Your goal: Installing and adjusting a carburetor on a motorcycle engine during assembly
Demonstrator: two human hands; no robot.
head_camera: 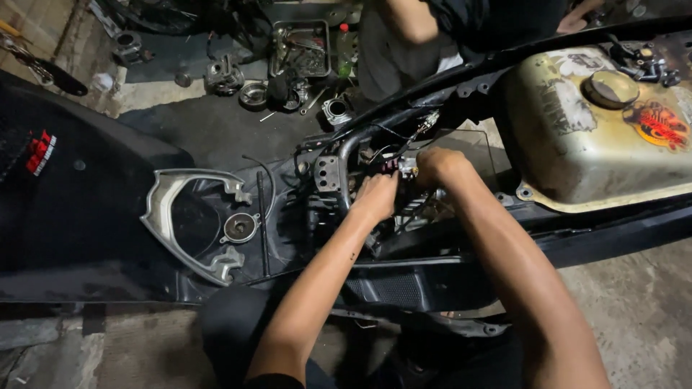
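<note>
Both my hands are down in the open frame [339,155] of a stripped motorbike, right at the centre of my view. My left hand [376,198] reaches in from six o'clock, fingers curled and pressed against a small connector [398,167] with thin wires [404,140] running off toward one o'clock. My right hand [438,167] comes in from five o'clock and meets it from the other side, fingers bent tight around the same connector; how much of it each hand truly pinches I cannot tell, since my knuckles hide the tips.

The connector sits just beside a perforated metal bracket [328,173], at nine o'clock from my hands. Further out at nine o'clock lies a silver grab rail [162,198] with a round cap [239,227] inside its loop. At two o'clock rests a worn cream fuel tank [577,137] with an orange sticker [659,126]. At twelve o'clock another person [404,36] crouches on the floor, near a tray [277,32] of tools and loose engine parts [225,75].
</note>
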